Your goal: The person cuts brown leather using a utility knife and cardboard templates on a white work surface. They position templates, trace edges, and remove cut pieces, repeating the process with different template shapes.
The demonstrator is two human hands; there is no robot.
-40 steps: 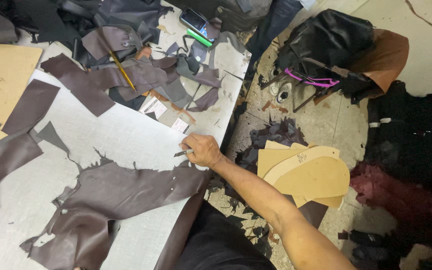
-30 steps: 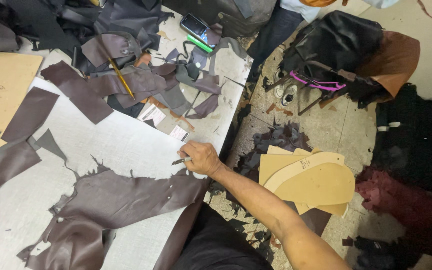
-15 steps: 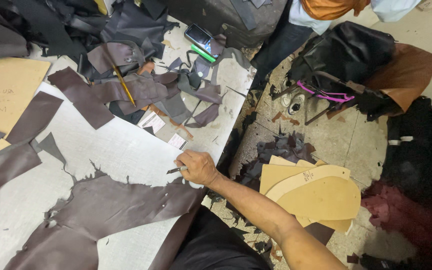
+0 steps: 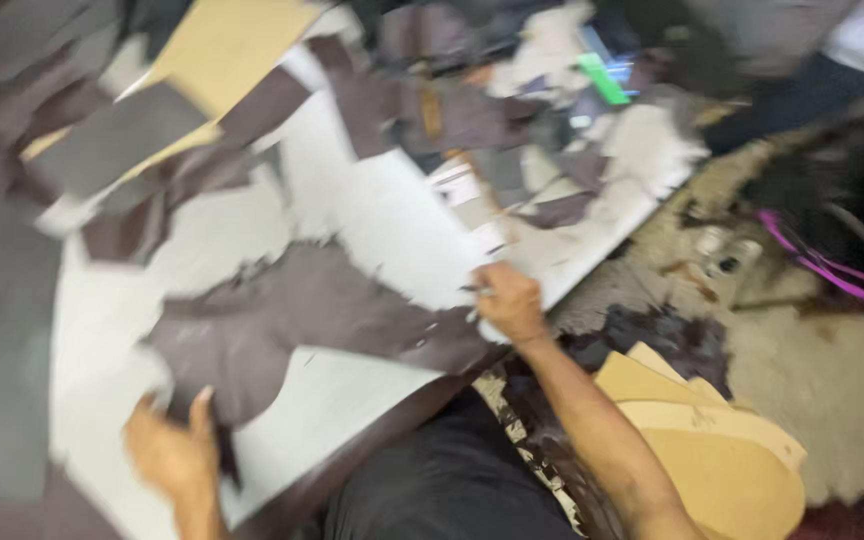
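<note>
On a white cutting table (image 4: 372,225) strewn with scraps, a person works a large piece of dark brown leather (image 4: 302,310), seen from above in a frame blurred by motion. At the far left, more dark leather sheets (image 4: 2,300) lie over the table's edge, and a tan cardboard pattern (image 4: 227,40) lies toward the upper left, partly covered by brown offcuts (image 4: 117,135). Low in the frame, the left hand (image 4: 167,450) rests on the lower end of the big piece, fingers spread and pressing it flat against the table. The leather itself is a matte, purplish brown, irregular in outline, with ragged, notched edges and scooped curves along its lower side; it stretches from the left hand across the middle of the table to the near right edge. There the right hand (image 4: 507,300) is closed over the leather's right end at the table's rim, with a thin, pale tool (image 4: 480,293) in its fingers; what kind of tool is too blurred to tell. Beyond the hands, toward the top, a heap of smaller brown pieces (image 4: 452,110) lies beside a green object (image 4: 604,80) whose shape the blur hides. To the right, off the table, tan board patterns (image 4: 722,450) are stacked on a littered floor (image 4: 812,370), close to the person's right forearm. A black bag with a purple strap (image 4: 832,275) sits at the far right edge.
</note>
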